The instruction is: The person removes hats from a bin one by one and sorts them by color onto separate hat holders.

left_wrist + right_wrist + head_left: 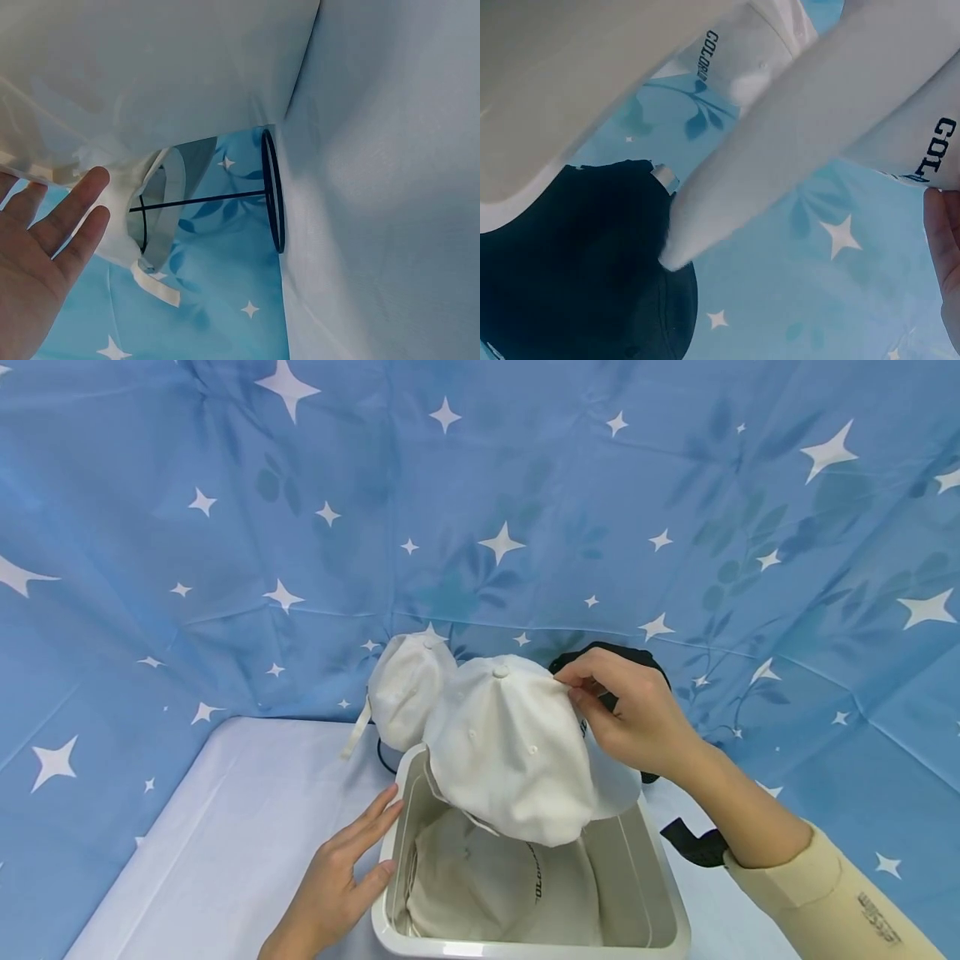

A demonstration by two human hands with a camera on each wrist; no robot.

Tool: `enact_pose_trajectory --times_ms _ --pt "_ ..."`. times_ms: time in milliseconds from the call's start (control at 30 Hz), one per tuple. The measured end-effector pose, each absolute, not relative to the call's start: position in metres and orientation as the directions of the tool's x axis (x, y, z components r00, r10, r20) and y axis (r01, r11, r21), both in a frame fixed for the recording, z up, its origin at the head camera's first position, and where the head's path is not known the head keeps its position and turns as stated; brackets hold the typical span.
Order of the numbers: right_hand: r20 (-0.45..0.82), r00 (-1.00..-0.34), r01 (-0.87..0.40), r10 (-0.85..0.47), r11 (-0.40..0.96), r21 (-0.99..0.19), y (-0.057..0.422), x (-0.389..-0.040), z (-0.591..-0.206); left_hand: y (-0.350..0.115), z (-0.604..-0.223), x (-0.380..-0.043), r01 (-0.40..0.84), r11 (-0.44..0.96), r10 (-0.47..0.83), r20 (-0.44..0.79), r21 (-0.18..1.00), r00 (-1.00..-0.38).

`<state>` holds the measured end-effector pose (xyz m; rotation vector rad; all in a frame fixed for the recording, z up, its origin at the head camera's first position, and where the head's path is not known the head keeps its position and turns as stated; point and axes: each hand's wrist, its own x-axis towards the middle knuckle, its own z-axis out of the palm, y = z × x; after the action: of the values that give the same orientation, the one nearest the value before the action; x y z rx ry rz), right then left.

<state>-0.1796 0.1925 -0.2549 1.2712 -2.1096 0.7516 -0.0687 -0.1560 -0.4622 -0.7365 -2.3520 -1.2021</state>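
Observation:
A white baseball cap (510,743) hangs above a light plastic bin (663,893), its crown pinched between the thumb and fingers of my right hand (633,714). In the right wrist view the held cap's brim (780,150) slants across, with dark lettering beside my fingertips. My left hand (337,877) rests its extended fingers against the bin's left rim; the left wrist view also shows the hand (37,262) spread by the bin wall (150,82). Inside the bin lies another white cap (502,885) with dark lettering, partly hidden by the held one.
Behind the bin, a second white cap (408,693) sits on a thin black stand (274,195), its strap hanging down. A black cap (592,262) is at the back right, partly behind my right hand. A white-covered table (247,827) meets a blue star-patterned cloth (225,543).

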Motion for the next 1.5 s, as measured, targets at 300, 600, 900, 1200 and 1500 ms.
enact_pose_trajectory --times_ms 300,600,900,1200,1500 --pt "0.71 -0.456 -0.864 -0.536 0.458 -0.209 0.187 -0.195 -0.255 -0.156 -0.462 -0.069 0.63 0.485 0.27 0.582 0.606 -0.767" --pt "0.699 -0.508 -0.835 -0.503 0.488 -0.255 0.181 -0.209 -0.254 -0.156 -0.463 -0.069 0.621 0.494 0.272 0.57 0.609 -0.776" --pt "0.686 -0.546 -0.816 -0.481 0.493 -0.304 0.169 -0.223 -0.25 -0.156 -0.464 -0.069 0.629 0.497 0.269 0.583 0.598 -0.767" --pt "0.714 -0.501 -0.836 -0.49 0.486 -0.253 0.152 -0.237 -0.241 -0.157 -0.461 -0.068 0.599 0.518 0.268 0.549 0.611 -0.792" --pt "0.745 -0.513 -0.826 -0.426 0.481 -0.293 0.137 -0.246 -0.232 -0.157 -0.462 -0.068 0.601 0.504 0.272 0.547 0.62 -0.792"
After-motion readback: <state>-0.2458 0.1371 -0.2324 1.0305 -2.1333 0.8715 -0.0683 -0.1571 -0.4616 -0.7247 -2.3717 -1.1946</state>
